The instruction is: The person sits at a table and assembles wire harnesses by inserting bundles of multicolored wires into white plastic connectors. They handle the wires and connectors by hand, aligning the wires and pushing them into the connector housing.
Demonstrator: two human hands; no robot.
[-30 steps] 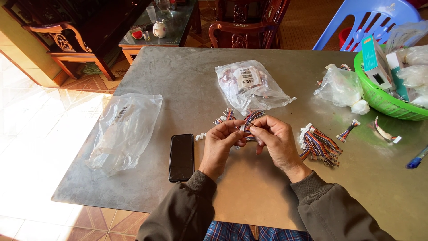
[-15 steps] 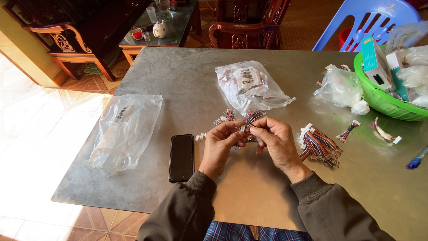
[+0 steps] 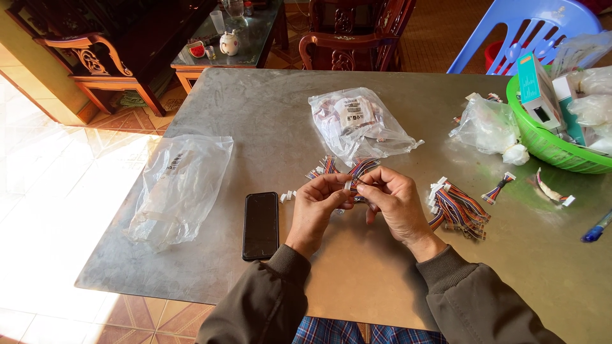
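My left hand [image 3: 317, 207] and my right hand [image 3: 394, 202] meet over the middle of the grey table [image 3: 268, 121]. Together they pinch a short multicoloured ribbon cable [image 3: 361, 171] with a small white connector at its end. Its striped wires fan out above my fingertips. More short cables [image 3: 323, 168] lie just beyond my left hand. A pile of the same cables [image 3: 456, 207] rests right of my right hand. Two tiny white connectors [image 3: 287, 196] lie left of my left hand.
A black phone [image 3: 260, 225] lies face up left of my hands. An empty clear bag [image 3: 178, 186] is at the left, a filled one [image 3: 356, 123] behind my hands. A green basket [image 3: 548, 148] with boxes, another bag [image 3: 486, 125] and a blue pen [image 3: 596, 227] are at the right.
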